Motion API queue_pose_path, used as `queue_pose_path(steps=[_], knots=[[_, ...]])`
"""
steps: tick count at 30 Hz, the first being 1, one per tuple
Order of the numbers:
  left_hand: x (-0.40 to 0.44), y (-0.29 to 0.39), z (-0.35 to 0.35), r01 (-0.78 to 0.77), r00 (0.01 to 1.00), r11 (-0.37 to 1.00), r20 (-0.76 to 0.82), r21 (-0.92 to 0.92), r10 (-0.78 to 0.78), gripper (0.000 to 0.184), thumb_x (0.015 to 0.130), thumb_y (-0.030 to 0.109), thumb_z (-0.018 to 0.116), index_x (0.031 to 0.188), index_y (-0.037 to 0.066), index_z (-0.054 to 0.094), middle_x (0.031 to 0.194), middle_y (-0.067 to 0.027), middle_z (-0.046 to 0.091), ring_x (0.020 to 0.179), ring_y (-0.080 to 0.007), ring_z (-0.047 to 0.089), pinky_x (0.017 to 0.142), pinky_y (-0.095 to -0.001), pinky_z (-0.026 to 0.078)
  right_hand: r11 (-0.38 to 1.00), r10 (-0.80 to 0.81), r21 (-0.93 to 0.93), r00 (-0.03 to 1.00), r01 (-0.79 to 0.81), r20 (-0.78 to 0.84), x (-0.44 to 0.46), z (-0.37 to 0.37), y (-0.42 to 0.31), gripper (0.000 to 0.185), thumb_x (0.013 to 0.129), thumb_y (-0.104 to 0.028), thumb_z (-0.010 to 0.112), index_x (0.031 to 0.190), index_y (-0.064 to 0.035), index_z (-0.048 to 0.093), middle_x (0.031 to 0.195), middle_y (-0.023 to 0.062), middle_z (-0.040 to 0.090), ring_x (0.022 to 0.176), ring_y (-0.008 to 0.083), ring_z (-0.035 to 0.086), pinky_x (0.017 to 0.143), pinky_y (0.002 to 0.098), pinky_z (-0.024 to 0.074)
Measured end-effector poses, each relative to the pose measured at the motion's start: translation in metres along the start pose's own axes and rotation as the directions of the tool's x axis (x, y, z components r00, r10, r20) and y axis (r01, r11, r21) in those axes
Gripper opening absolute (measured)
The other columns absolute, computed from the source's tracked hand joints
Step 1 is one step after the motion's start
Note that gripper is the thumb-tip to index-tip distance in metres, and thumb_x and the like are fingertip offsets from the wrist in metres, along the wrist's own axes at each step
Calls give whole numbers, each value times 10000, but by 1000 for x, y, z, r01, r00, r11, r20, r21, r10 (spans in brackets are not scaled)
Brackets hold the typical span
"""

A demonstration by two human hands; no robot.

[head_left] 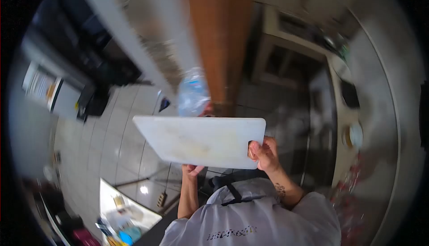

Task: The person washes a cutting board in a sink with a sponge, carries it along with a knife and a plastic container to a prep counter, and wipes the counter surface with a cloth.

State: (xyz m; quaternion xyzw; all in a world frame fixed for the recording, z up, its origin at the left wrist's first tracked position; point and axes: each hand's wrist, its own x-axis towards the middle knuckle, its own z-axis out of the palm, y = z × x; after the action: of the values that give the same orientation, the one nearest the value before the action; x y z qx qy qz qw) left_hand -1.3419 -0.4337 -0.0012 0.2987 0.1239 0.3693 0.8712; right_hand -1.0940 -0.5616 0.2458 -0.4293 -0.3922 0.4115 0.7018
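Note:
A white cutting board (201,141) with faint yellowish stains is held tilted in front of my body. My right hand (264,154) is closed on its right end, the thumb over the handle hole. At the board's near edge, my left hand (193,170) grips from below, and most of its fingers are hidden beneath. Just past the far edge, a clear bluish plastic bottle or bag (193,94) shows. Something reddish beside it is too blurred to name.
A brown wooden post or door edge (219,36) rises straight ahead. On the right runs a counter (342,134) with a jar (353,135) on it. A white table (107,197) with assorted items stands at lower left. A power strip (161,199) lies on the tiled floor (103,143).

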Motion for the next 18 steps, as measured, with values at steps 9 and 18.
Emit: queue_pose_path(steps=[9, 18], knots=[[98, -141, 165, 440, 871, 896, 277, -65, -407, 867, 662, 420, 820, 1386, 177, 411, 1415, -30, 434, 1309, -281, 395, 1024, -517, 404, 951, -245, -255, 931, 176, -270, -36, -228, -57, 287, 941, -165, 582, 697, -25, 522, 571, -10, 486, 519, 49, 432, 461, 236, 339], [288, -288, 380, 344, 939, 920, 78, -190, -335, 788, 808, 514, 646, 1417, 109, 352, 1474, -68, 357, 1340, -256, 340, 1092, -439, 293, 942, -308, -327, 585, 77, -750, 1, -457, -67, 278, 948, -208, 590, 735, -54, 500, 638, -28, 493, 539, 30, 458, 461, 208, 387]])
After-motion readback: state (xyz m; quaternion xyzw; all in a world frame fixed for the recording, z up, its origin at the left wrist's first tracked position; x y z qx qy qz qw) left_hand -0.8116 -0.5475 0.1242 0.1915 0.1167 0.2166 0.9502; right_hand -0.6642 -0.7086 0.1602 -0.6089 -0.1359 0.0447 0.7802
